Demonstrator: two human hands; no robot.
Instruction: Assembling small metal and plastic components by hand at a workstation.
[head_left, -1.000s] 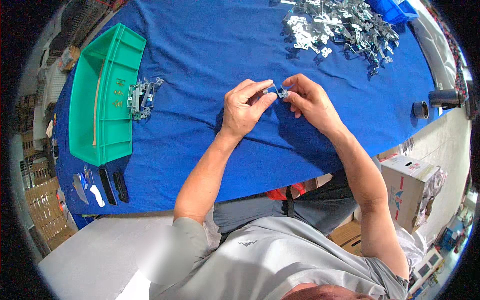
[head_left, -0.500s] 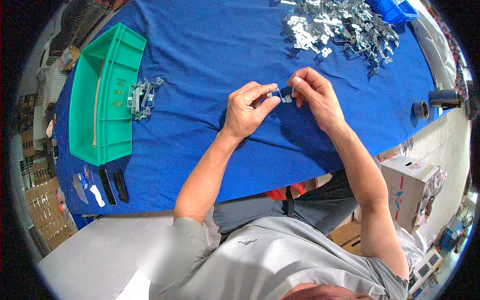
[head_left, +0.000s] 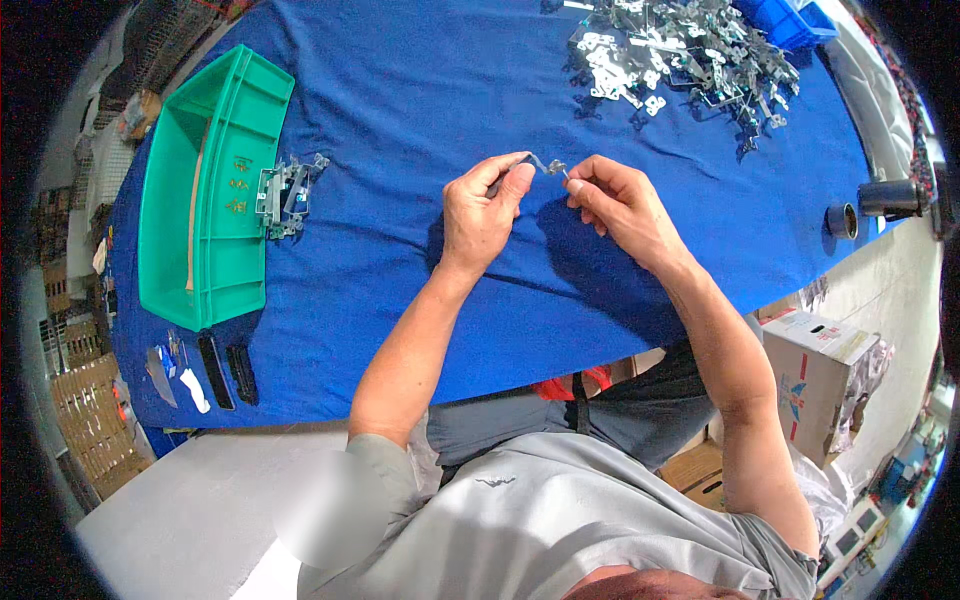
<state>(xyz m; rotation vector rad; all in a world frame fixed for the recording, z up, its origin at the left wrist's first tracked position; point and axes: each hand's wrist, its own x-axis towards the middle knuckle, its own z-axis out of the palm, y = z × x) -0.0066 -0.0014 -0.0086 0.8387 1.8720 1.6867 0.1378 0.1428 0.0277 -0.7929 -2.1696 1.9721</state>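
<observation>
My left hand (head_left: pixel 482 217) pinches a small bent metal bracket (head_left: pixel 553 167) between thumb and fingers, above the blue cloth. The bracket's free end sticks out toward my right hand (head_left: pixel 628 208). Thumb and forefinger of that hand are closed on a thin pin-like piece (head_left: pixel 566 174), which is at or very near the bracket's end. Whether the two touch, I cannot tell. A large heap of similar metal brackets (head_left: pixel 690 60) lies at the far right. To the left, a smaller stack of brackets (head_left: pixel 285 200) rests against a green bin.
The green plastic bin (head_left: pixel 255 120) stands at the left on the blue cloth (head_left: pixel 400 110). Dark strips (head_left: pixel 215 372) and small tools lie near the left front edge. A blue bin (head_left: pixel 790 25) is at the far right, and a tape roll (head_left: pixel 841 220) sits at the right edge.
My left hand has turned and shifted slightly left, tilting the bracket upward. My right hand has come lower and a little left, with its fingertips now at the bracket's end.
</observation>
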